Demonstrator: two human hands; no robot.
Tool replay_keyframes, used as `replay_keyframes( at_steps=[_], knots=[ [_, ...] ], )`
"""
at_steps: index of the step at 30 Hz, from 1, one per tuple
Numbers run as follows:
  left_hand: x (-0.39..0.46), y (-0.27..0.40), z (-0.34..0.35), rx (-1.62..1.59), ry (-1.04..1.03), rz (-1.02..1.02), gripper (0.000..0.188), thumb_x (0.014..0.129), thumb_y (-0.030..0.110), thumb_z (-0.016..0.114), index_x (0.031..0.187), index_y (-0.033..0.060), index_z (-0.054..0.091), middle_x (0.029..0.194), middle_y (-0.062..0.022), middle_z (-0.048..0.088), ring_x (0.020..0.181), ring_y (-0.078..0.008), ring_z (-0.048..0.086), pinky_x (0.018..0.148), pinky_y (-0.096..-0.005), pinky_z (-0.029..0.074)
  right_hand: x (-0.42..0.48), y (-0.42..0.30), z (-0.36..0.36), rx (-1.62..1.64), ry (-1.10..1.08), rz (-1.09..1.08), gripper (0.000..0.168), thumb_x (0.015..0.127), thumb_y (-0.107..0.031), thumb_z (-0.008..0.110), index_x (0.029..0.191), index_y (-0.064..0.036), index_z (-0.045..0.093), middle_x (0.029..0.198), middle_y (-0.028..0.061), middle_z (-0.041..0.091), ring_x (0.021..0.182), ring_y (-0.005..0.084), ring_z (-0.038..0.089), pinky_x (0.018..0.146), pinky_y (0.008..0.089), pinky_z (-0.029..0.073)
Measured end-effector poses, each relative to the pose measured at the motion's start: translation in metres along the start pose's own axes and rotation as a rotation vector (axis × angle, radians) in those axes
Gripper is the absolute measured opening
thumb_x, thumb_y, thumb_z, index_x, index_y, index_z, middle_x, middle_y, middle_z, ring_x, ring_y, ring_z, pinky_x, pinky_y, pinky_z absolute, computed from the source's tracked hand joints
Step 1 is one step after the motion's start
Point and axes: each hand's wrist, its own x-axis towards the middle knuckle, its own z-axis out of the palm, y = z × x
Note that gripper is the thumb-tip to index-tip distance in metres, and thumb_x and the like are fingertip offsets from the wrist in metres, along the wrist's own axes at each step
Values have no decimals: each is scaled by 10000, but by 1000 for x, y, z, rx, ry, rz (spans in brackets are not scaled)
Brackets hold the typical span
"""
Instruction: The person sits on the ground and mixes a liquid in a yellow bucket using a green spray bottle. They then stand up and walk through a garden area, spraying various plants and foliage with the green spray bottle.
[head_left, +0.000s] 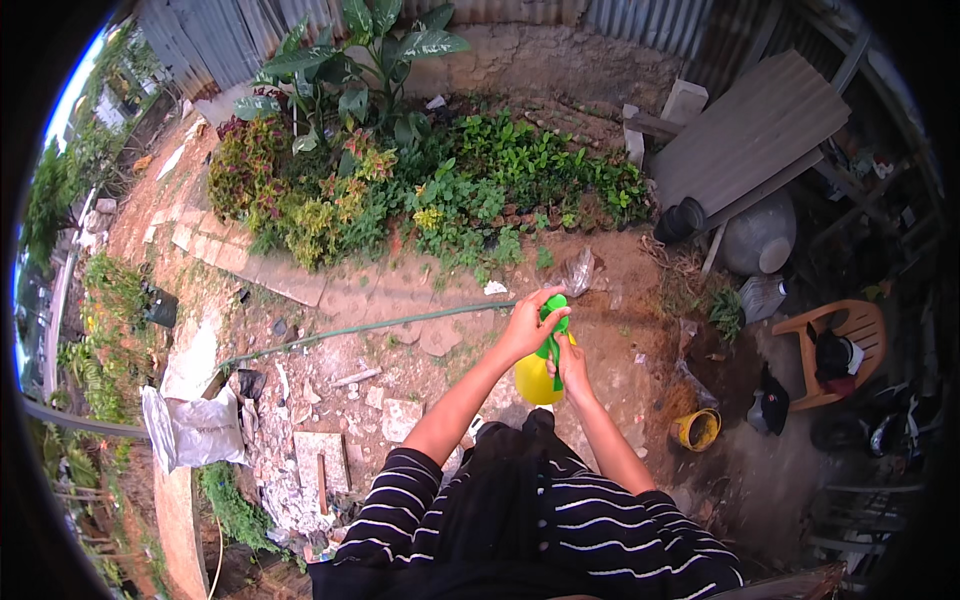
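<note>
A yellow pump spray bottle (534, 381) with a green top and handle is held out in front of my body, above the ground. My left hand (526, 321) wraps the green pump head (556, 303) from the left, thumb across its near side. My right hand (574, 369) grips the green handle just below and to the right. Part of the bottle's upper end is hidden behind my fingers. Beyond my hands, a crumpled clear plastic bag (580, 271) lies on the soil.
A green hose (390, 323) crosses the ground to the left. Leafy plants (450, 195) grow ahead in a bed. To the right are a yellow bucket (696, 430), a plastic chair (862, 352) and a slanted corrugated sheet (750, 127). Rubble and a white sack (202, 427) lie left.
</note>
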Motion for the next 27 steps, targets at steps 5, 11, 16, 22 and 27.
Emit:
replay_keyframes(
  at_steps=[5, 11, 16, 22, 27],
  knots=[
    [31, 60, -27, -58, 58, 81, 280, 772, 155, 574, 1028, 58, 514, 917, -112, 555, 752, -174, 533, 636, -272, 413, -5, 5, -7, -41, -5, -31, 323, 836, -318, 438, 659, -48, 448, 506, 11, 412, 376, 86, 389, 353, 218, 301],
    [35, 65, -31, 106, 168, 295, 227, 803, 181, 511, 1017, 106, 492, 957, -65, 547, 875, -204, 530, 906, -405, 259, -8, 1, -12, -53, -14, -29, 324, 833, -311, 440, 651, -45, 465, 493, 7, 412, 369, 79, 378, 349, 217, 292],
    [-6, -6, 13, 62, -15, -20, 221, 840, 224, 440, 1046, 153, 474, 1022, -28, 522, 1032, -185, 462, 989, -470, 20, -5, -6, -7, -35, 10, -27, 299, 846, -315, 421, 707, -53, 459, 511, -2, 400, 377, 68, 369, 349, 202, 283],
    [-8, -14, 29, 46, -144, -97, 244, 836, 226, 452, 1073, 171, 470, 1056, -35, 511, 1063, -208, 448, 986, -498, 21, -8, 0, -14, 68, 9, -9, 294, 862, -317, 402, 742, -54, 456, 562, 3, 405, 386, 70, 367, 341, 210, 274],
    [-13, -16, 29, -217, -19, 17, 344, 825, 194, 493, 1148, 93, 429, 1138, -93, 462, 1082, -217, 427, 978, -365, 214, -6, 3, -13, 76, 47, 4, 305, 850, -323, 418, 698, -60, 441, 538, 3, 404, 373, 83, 368, 342, 221, 278]
  ],
)
